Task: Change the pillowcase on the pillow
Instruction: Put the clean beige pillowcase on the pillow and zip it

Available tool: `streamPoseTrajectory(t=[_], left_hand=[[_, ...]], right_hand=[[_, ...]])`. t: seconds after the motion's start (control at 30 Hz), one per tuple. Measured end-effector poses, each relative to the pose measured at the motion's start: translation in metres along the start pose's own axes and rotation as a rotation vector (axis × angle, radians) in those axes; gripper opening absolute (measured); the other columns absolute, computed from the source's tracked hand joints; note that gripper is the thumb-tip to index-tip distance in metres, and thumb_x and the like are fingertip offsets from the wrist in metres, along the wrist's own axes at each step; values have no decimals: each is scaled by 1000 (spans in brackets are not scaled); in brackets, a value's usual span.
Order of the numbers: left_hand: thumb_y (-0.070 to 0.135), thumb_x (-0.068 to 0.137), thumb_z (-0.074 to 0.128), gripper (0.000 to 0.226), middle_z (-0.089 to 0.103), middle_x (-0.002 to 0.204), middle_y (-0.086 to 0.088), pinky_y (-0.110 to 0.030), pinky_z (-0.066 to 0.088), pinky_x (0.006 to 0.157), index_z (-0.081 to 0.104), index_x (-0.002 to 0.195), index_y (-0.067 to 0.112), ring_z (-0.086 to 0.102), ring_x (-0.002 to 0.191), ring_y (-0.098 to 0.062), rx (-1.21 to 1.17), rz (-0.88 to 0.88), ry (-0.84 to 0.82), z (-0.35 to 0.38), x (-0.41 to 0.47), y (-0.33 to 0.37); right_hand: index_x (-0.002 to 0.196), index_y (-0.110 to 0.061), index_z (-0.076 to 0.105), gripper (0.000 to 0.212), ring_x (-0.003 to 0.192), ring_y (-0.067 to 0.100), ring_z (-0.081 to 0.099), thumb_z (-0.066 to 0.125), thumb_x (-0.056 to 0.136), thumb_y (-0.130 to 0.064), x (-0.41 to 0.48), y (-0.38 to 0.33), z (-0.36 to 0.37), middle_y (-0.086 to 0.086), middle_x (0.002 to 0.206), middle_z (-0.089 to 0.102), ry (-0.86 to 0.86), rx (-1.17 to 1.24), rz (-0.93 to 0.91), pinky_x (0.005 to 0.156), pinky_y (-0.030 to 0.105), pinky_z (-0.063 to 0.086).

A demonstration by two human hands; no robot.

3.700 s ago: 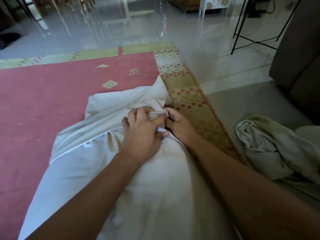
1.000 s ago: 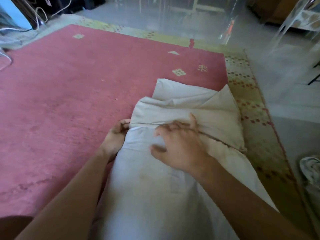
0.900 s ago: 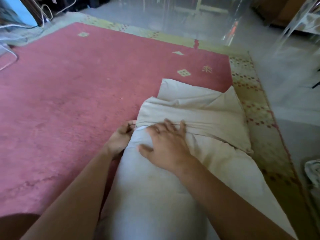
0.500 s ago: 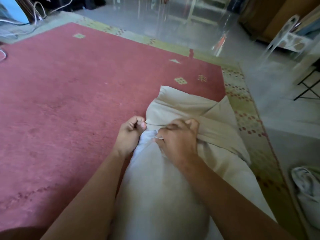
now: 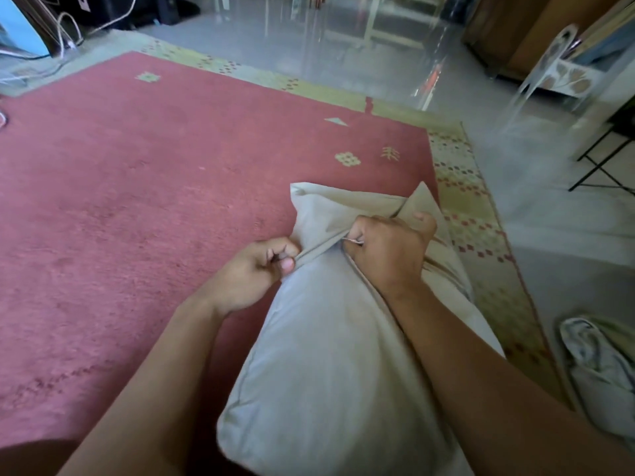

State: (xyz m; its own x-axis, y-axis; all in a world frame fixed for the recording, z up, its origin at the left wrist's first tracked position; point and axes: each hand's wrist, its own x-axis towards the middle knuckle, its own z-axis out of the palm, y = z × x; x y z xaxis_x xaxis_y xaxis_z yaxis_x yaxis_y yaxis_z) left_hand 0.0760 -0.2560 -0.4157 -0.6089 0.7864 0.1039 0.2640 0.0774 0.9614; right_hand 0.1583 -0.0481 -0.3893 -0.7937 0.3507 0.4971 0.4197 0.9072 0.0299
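Observation:
A white pillow [image 5: 326, 365] lies lengthwise on the red rug, its near end towards me. A beige pillowcase [image 5: 347, 207] covers its far end, bunched and creased. My left hand [image 5: 254, 273] pinches the pillowcase's open edge at the pillow's left side. My right hand [image 5: 388, 249] is fisted on the same edge a little farther right and higher. The fabric is pulled taut between the two hands. My forearms cover part of the pillow.
The red rug [image 5: 154, 207] with a yellow-green patterned border [image 5: 474, 214] spreads left and ahead. A crumpled pale cloth [image 5: 598, 369] lies on grey floor at the right. Cables [image 5: 65, 36] lie at the far left; a black metal stand [image 5: 604, 159] and white chair at the far right.
My right hand went from flat on the pillow to fisted on the pillowcase edge. Both hands have drawn the edge up and towards me; the case's far end is more bunched.

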Motion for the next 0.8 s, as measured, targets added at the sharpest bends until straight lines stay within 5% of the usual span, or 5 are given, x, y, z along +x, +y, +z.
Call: streamPoseTrajectory(t=[0.2, 0.3, 0.43, 0.63, 0.8], left_hand=[[16, 95, 49, 20, 51, 75, -3, -32, 36, 72, 53, 84, 1, 45, 73, -14, -58, -46, 206, 7, -1, -1], [10, 92, 49, 14, 47, 72, -2, -29, 35, 65, 52, 79, 4, 41, 69, -15, -14, 1, 214, 12, 2, 9], [-16, 88, 50, 22, 42, 68, 0, -18, 32, 58, 48, 72, 1, 37, 64, -6, 121, 19, 141, 12, 3, 17], [9, 93, 68, 15, 57, 78, 10, -20, 42, 72, 61, 83, 18, 50, 71, 0, 131, -185, 107, -18, -6, 3], [53, 80, 76, 49, 40, 123, 1, -31, 30, 100, 49, 119, 40, 34, 117, -19, 383, -370, 170, 19, 5, -13]], right_hand=[[95, -43, 73, 28, 113, 14, 59, 50, 90, -59, -40, -19, -6, -16, 92, 73, -191, 125, -82, 110, 50, 3], [122, -55, 59, 36, 148, 29, 20, 35, 96, -56, -52, -25, -8, -13, 125, 65, -442, 84, -40, 106, 71, -18], [136, -57, 45, 42, 152, 36, 3, 27, 98, -56, -50, -25, -5, -13, 142, 55, -517, 60, -56, 101, 72, -24], [128, -42, 57, 40, 151, 34, 9, 32, 98, -53, -71, -26, -1, -13, 125, 67, -461, 179, -168, 113, 71, -7], [94, -40, 75, 21, 127, 21, 46, 63, 78, -36, -78, -5, 2, -17, 76, 71, 21, 539, -28, 109, 45, 31]])
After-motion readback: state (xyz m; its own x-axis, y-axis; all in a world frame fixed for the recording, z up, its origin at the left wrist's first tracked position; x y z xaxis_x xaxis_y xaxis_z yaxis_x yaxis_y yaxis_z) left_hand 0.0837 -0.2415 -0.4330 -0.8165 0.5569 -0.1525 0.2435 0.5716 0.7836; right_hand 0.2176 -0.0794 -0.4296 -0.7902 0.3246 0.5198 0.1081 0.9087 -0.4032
